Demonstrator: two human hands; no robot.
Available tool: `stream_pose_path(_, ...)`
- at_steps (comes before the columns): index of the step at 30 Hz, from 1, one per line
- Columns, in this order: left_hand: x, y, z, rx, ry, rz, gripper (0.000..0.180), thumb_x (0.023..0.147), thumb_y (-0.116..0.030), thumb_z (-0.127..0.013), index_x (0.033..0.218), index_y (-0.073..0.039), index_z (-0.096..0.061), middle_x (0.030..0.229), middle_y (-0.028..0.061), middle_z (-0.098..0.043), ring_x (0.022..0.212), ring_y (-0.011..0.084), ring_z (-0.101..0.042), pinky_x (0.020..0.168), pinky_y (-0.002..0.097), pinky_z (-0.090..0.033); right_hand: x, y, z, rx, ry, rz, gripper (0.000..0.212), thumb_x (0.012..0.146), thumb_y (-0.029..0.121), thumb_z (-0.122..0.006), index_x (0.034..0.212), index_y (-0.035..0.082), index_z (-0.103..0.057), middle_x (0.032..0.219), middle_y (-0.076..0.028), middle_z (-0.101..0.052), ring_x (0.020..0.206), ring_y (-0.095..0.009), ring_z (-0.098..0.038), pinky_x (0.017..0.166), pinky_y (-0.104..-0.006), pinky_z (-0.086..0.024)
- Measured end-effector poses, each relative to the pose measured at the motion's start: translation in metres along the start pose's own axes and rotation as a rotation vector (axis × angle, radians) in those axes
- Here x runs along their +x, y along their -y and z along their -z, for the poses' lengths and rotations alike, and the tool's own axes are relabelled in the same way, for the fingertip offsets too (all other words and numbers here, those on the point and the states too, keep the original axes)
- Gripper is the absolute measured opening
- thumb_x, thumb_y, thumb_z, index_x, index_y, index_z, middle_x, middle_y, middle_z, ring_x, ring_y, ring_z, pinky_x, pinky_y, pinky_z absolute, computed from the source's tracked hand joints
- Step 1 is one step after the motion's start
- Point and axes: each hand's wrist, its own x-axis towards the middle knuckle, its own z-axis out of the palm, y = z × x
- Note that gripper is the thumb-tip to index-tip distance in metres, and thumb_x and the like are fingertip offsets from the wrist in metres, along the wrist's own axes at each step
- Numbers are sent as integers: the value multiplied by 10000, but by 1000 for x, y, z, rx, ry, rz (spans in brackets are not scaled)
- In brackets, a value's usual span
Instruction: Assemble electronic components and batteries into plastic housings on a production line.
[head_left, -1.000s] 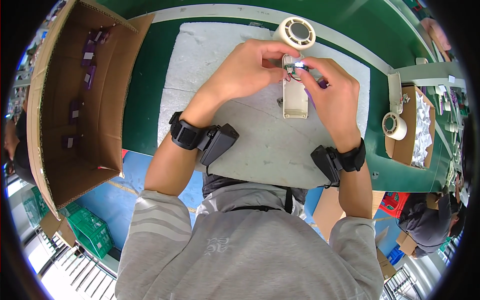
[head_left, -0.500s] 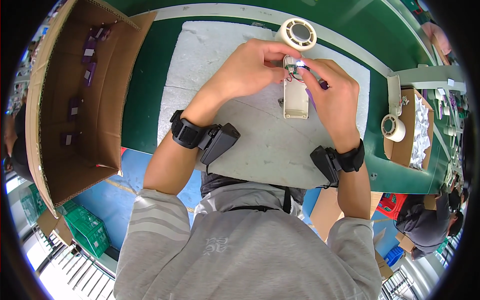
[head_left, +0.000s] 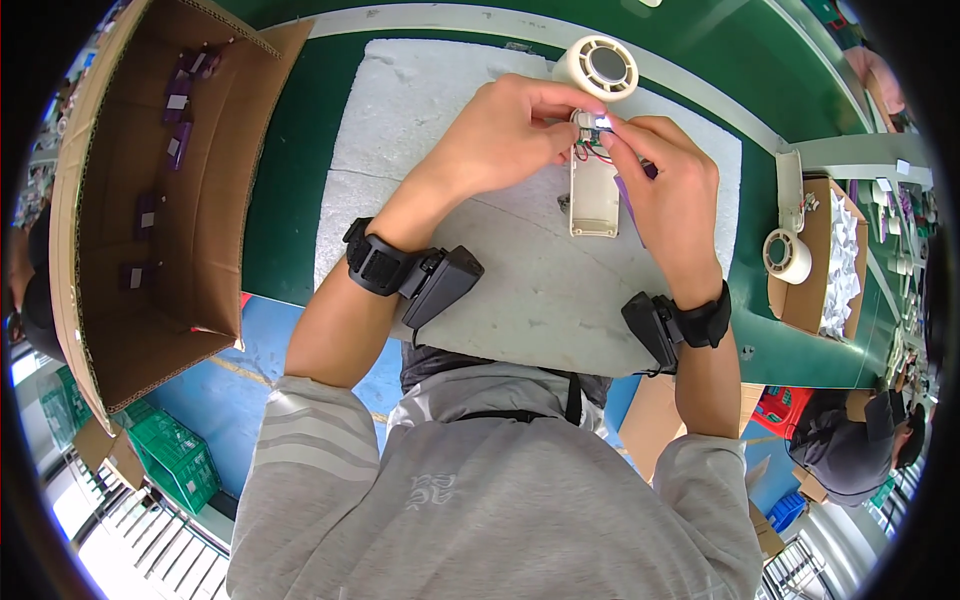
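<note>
A cream handheld fan lies on the pale foam board (head_left: 500, 290), its round head (head_left: 607, 66) pointing away and its open handle shell (head_left: 595, 208) toward me. Inside the upper handle sits a small green circuit board (head_left: 592, 138) with red and black wires and a bright white light. My left hand (head_left: 505, 130) grips the fan from the left, thumb and fingers closed at the handle's upper end. From the right, my right hand (head_left: 668, 175) pinches at the board with thumb and index finger. A purple piece (head_left: 630, 208) shows partly beneath that hand.
On the left stands a tall open cardboard box (head_left: 200, 230) with several purple packs (head_left: 180, 145) inside. To the right, a smaller carton (head_left: 845, 265) holds crumpled white pieces, with another cream fan (head_left: 787, 256) beside it. A person (head_left: 860, 440) is at far right.
The fan has shifted slightly to the right, its head turning a little. My fingers have adjusted around the circuit board, and the light now shows slightly higher between them.
</note>
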Motion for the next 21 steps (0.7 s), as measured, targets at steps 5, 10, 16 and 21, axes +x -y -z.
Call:
stream_pose_path(5, -1, -5, 2, 317, -20, -85, 331, 799, -3, -577, 1077, -107, -725, 808, 113, -697, 688, 169, -639, 679, 291, -514, 4, 0, 2, 136, 24, -142, 203, 842, 112, -713, 1030, 37, -702, 846, -58, -670, 594, -124, -573, 562, -247, -457)
stream_pose_path(10, 0, -1, 0, 419, -28, -179, 302, 793, -27, -592, 1026, -134, -750, 820, 128, -695, 663, 209, -627, 672, 303, -507, 9, 0, 16, 409, 322, -428, 395, 825, 94, -716, 1202, 84, -599, 834, -13, -567, 593, -84, -535, 560, -213, -432)
stream_pose_path(16, 0, 3, 0, 334, 0, -182, 307, 786, -48, -617, 1044, -150, -748, 886, 103, -693, 706, 193, -628, 688, 313, -515, 2, 2, 35, 607, 518, -396, 557, 762, -1, -717, 1264, 95, -494, 893, -9, -486, 715, -84, -552, 593, -210, -449)
stream_pose_path(21, 0, 0, 0, 305, 18, -176, 310, 787, -62, -640, 1069, -149, -733, 939, 78, -687, 731, 177, -615, 719, 312, -521, 1, 1, 40, 529, 466, -447, 496, 725, -27, -724, 1171, 65, -528, 872, -32, -471, 784, -114, -569, 640, -242, -473)
